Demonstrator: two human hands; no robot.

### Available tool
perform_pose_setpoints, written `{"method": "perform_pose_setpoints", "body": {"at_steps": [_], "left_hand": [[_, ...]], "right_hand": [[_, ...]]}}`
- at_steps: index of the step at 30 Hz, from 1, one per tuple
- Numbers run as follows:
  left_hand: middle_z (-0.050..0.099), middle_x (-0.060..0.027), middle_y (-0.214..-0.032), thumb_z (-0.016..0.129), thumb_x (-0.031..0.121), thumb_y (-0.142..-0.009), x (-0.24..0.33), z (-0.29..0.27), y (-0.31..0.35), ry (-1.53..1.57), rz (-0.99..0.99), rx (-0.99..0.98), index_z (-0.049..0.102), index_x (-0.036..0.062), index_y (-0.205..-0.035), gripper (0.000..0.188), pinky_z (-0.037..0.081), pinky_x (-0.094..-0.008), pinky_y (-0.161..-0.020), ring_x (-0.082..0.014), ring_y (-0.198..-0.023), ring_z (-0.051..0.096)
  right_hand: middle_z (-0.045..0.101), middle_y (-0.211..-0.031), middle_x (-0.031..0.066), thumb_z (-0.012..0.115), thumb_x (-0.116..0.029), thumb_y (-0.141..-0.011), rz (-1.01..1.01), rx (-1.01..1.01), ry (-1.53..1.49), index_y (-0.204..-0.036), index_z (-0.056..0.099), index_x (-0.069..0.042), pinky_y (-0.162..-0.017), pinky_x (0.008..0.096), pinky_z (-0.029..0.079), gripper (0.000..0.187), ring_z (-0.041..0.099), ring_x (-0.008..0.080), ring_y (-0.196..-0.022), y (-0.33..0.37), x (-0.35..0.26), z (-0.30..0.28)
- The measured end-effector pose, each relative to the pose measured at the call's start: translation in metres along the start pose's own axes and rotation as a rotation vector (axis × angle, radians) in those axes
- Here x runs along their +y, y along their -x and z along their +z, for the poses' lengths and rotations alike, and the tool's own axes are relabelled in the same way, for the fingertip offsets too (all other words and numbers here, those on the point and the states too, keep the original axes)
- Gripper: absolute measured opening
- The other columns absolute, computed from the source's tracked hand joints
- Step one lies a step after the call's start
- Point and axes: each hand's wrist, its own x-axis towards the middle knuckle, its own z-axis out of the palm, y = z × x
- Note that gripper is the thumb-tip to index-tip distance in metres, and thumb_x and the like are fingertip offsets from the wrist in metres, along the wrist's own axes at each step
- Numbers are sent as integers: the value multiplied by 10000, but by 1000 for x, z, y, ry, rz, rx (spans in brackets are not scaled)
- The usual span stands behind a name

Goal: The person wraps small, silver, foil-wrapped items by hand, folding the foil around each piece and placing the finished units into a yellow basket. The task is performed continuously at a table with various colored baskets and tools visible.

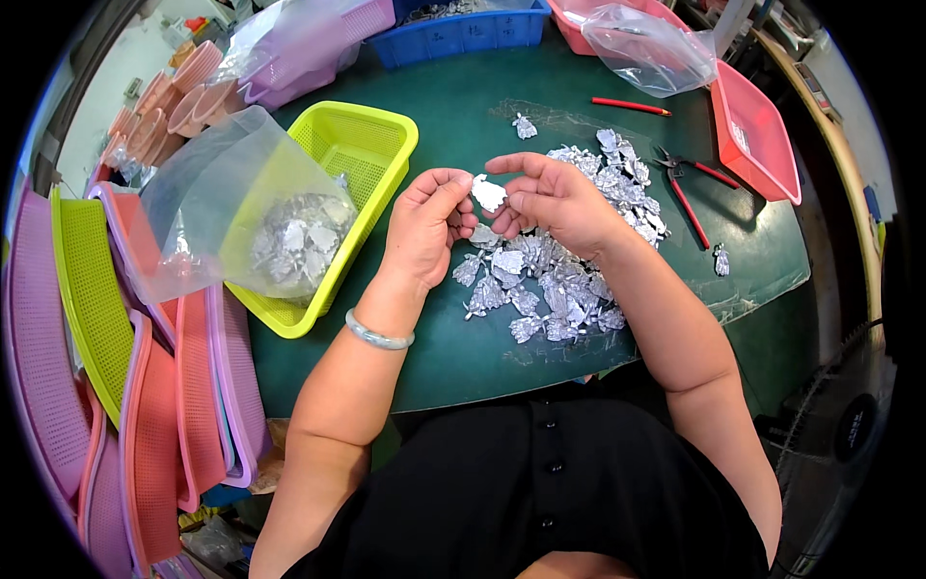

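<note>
Between my two hands is a small, flat silver metal piece (489,194), bright with reflected light. My left hand (431,214) pinches its left edge between thumb and fingertips. Close on its right is my right hand (552,201), thumb near the piece and fingers curled apart; whether it touches the piece I cannot tell. Below and right of my hands spreads a loose pile of similar silver pieces (555,280) on the green table (444,357). To the left, a clear plastic bag (299,236) with more silver pieces rests in a yellow-green basket (362,130).
Red-handled pliers (687,198) and a red pencil (632,106) lie right of the pile. A pink tray (757,135) stands at the right edge, a blue bin (463,39) at the back. Stacked coloured baskets (159,425) crowd the left side. A fan (854,425) stands lower right.
</note>
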Motion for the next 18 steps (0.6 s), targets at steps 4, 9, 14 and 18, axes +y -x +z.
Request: {"method": "perform_pose_setpoints", "body": {"at_steps": [4, 9, 14, 18], "left_hand": [[524, 21, -653, 597, 161, -805, 1, 0, 0, -4, -3, 6, 575, 76, -827, 90, 398, -196, -505, -66, -554, 500], [532, 22, -669, 593, 160, -809, 0, -1, -1, 9, 18, -36, 587, 68, -867, 109, 399, -195, -522, -64, -576, 505], [540, 22, -683, 583, 154, -818, 2, -1, 0, 5, 10, -48, 593, 62, -901, 125, 408, -196, -539, -61, -591, 510], [546, 22, -696, 567, 152, -829, 1, -1, 0, 13, 23, -81, 592, 62, -920, 130, 419, -195, -554, -61, -601, 514]], "right_hand": [[571, -830, 142, 437, -5, -836, 18, -9, -11, -1173, 387, 62, -637, 269, 493, 347, 605, 188, -731, 0, -2, 1], [565, -829, 133, 438, -18, -847, 16, -34, -65, -1182, 383, 58, -647, 271, 497, 348, 604, 191, -743, -1, -1, 0], [564, -833, 124, 459, -30, -847, 36, -36, -82, -1187, 380, 51, -651, 265, 500, 357, 603, 187, -747, -1, 0, 0], [566, -835, 116, 496, -44, -837, 30, -32, -83, -1186, 382, 44, -644, 265, 501, 377, 602, 176, -744, -1, 0, -1]]}}
